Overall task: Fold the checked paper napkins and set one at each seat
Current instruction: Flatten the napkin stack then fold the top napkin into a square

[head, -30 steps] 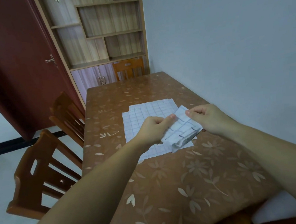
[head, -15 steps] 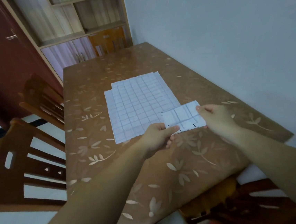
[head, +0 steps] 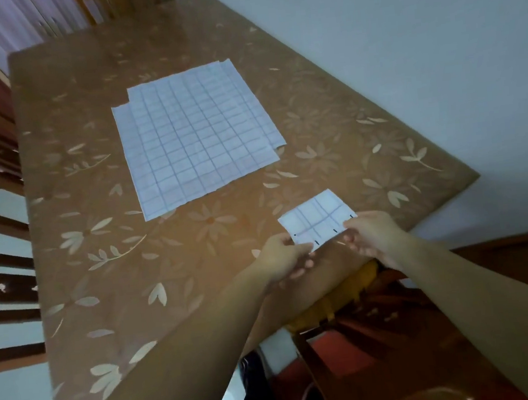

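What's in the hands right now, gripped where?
Folded napkin: left hand pinches its near-left corner, right hand its near-right corner.

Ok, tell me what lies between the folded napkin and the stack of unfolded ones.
Only bare table, with its printed flowers, separates the folded napkin from the stack of unfolded napkins; the head view shows nothing lying there.

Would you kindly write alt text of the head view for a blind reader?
The left hand and right hand pinch a small folded white checked paper napkin at the near edge of a brown flower-patterned table. A stack of unfolded checked napkins lies farther in.
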Tool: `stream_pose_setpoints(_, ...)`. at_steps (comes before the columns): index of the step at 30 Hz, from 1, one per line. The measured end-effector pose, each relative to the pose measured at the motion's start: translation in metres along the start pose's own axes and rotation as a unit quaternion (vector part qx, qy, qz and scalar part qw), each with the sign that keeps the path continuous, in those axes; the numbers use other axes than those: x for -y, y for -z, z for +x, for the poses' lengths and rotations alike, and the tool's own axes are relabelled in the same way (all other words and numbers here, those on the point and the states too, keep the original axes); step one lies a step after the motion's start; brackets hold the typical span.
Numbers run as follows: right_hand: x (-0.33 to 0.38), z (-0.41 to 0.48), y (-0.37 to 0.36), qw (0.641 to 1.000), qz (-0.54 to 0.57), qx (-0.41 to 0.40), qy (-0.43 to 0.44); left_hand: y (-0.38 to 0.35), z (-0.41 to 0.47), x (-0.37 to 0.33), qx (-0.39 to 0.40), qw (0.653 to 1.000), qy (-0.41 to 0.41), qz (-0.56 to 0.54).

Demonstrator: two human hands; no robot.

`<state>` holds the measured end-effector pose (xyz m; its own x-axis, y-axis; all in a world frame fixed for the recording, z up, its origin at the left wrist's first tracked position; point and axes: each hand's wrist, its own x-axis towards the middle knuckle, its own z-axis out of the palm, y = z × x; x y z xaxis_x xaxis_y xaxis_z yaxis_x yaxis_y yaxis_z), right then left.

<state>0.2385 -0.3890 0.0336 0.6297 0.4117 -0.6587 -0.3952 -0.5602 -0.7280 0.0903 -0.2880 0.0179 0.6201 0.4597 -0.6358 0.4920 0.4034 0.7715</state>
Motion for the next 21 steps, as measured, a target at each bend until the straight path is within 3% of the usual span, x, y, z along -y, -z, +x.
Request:
stream_pose_setpoints(8,-0.027,0.021,0.012,0.988,-0.124,-0.078,0.043,-0.015,0.022,0.024,-0.052,0.993,0.019,0.1)
stream_pose_setpoints(21,-0.029,0.022,0.021,0.961,-0.243,-0.107,0.083,-0.013,0.023,0.029,-0.044,0.976,0.049,0.208)
